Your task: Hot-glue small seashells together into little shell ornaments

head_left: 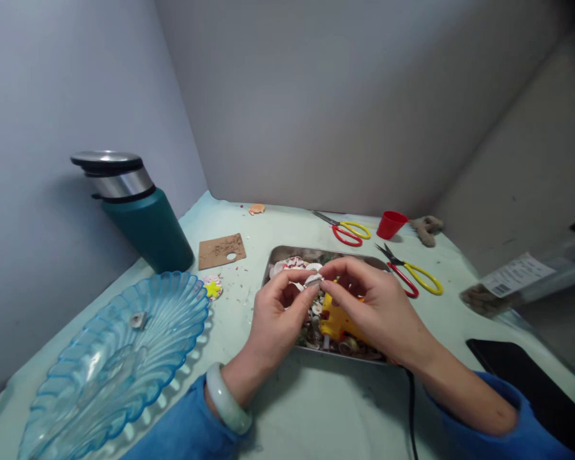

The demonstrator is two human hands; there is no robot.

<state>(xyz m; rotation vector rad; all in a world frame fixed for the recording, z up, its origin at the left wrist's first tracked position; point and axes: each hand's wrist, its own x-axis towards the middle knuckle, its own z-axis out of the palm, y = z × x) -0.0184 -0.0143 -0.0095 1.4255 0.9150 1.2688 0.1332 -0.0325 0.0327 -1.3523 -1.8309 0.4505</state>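
Observation:
Between the fingertips of both hands is a small whitish piece (313, 280), perhaps a bit of shell; its exact kind is hard to make out. My left hand (280, 313) pinches it from the left, and my right hand (371, 303) pinches it from the right. Just below them lies a shallow metal tray (280, 252) with shells and other small bits in it. A yellow glue gun (335, 319) rests in the tray, its nozzle toward me, partly hidden by my right hand.
To the left are a blue scalloped dish (172, 351), a teal bottle (148, 223) and a brown card (220, 251). Behind the tray lie scissors (347, 231), more scissors (407, 271) and a red cup (391, 225). A plastic bag (489, 297) and black flat object (517, 377) sit right.

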